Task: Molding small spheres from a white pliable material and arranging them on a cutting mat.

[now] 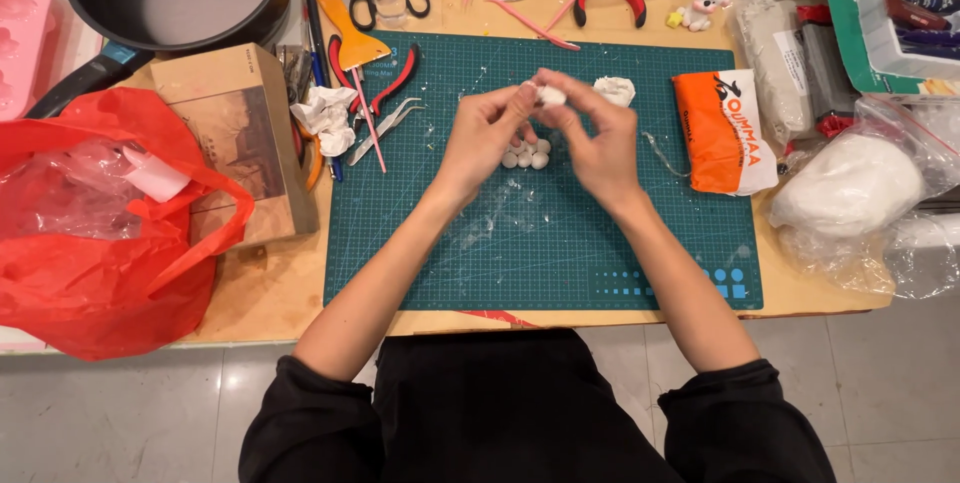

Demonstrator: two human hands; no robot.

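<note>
White clay lump (551, 95) pinched between left hand (487, 133) and right hand (595, 138) fingertips, above green mat (540, 243)

We have only one view, from the head, looking almost straight down and close on the green cutting mat (540, 243); the table's (270, 293) far side is at top.
</note>
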